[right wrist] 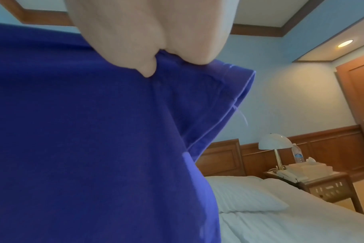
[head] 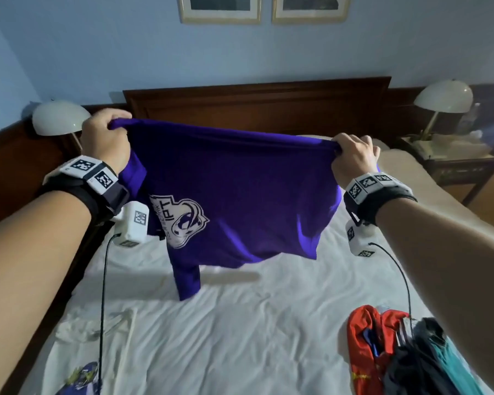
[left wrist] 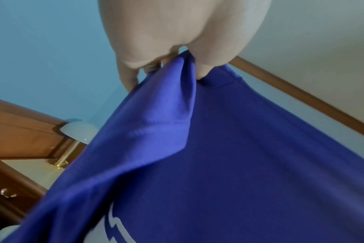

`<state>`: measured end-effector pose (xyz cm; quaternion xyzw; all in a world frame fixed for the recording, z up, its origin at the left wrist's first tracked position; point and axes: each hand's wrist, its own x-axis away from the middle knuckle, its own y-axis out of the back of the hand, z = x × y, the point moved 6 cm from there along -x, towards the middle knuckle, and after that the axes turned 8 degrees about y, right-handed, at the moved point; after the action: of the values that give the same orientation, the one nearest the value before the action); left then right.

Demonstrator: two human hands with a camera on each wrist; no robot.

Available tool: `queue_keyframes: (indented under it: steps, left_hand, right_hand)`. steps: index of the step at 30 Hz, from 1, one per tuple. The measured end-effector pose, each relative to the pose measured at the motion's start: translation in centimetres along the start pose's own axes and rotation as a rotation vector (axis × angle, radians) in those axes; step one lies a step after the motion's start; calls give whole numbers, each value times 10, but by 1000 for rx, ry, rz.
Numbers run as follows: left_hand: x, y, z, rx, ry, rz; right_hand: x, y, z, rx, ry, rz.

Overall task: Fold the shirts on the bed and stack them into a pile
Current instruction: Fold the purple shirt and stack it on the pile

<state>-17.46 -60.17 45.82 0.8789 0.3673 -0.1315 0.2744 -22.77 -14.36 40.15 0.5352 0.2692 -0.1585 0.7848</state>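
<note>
**Purple shirt held up over the bed, ready to be laid flat**

Purple cloth fills the head view: the purple shirt (head: pixel 240 195) hangs in the air above the bed (head: pixel 240 323), stretched between two raised hands. The left hand (head: pixel 106 138) has its grip clenched on one top corner, the right hand (head: pixel 354 155) on the other, so the upper edge runs nearly taut between them. A white logo (head: pixel 180 220) sits sideways near the left, and one sleeve dangles lowest, just above the white sheet. A heap of unfolded shirts (head: pixel 397 352) lies at the near right of the bed, and another garment (head: pixel 80 374) at the near left.

From the left wrist, the fingers (left wrist: pixel 127 72) and thumb pinch a gathered ridge of the fabric, with a hem seam just beside them.

From the right wrist, the thumb (right wrist: pixel 145 70) presses the cloth into the curled fingers close to a stitched hem edge; the pillow (right wrist: pixel 249 194) lies beyond.

To do this step well, I would keep both pinches level and the edge taut, lower the shirt so the dangling sleeve lands flat rather than bunched, and set it on the open middle of the sheet, well apart from the heap, before folding.
</note>
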Motion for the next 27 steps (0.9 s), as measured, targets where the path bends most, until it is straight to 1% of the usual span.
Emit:
queue_keyframes:
  steps: [3,6,9,12,15,16,20,22,23,25,26,27]
  left_hand:
    - [18,8,-3,30,-70,46]
    - [60,22,21,15,-111,151]
    - [122,33,80,-107,-124,306]
    - [204,38,150,-284,-181,464]
    - [298,41,219,-463,-291,606]
    - [332,43,245,-532,-303,666]
    - [454,45,350,-830,-264,909]
    - [506,41,387,-944,-226,1020]
    - [528,38,399,-1010,-211,1065]
    - [561,31,416,-1117,-130,1127]
    - [572,26,419,-1144,-90,1150]
    - [579,19,417,-1154,-91,1149]
  right_hand:
    - [24,-6,-6,-54,-8,-7]
    - [76,-22,-13,-91,-4,49]
    - [149,-51,-27,-94,-8,119]
    - [238,-85,-42,-82,8,178]
    - [337,-124,-64,-41,12,334]
    - [373,-136,-72,-26,13,399]
    - [500,-171,-96,45,54,621]
    - [552,-183,-106,81,89,723]
    - [573,-186,-111,105,99,773]
    - [605,-189,-121,165,85,849]
    - [615,-187,-125,184,63,875]
    - [619,-186,-127,201,40,889]
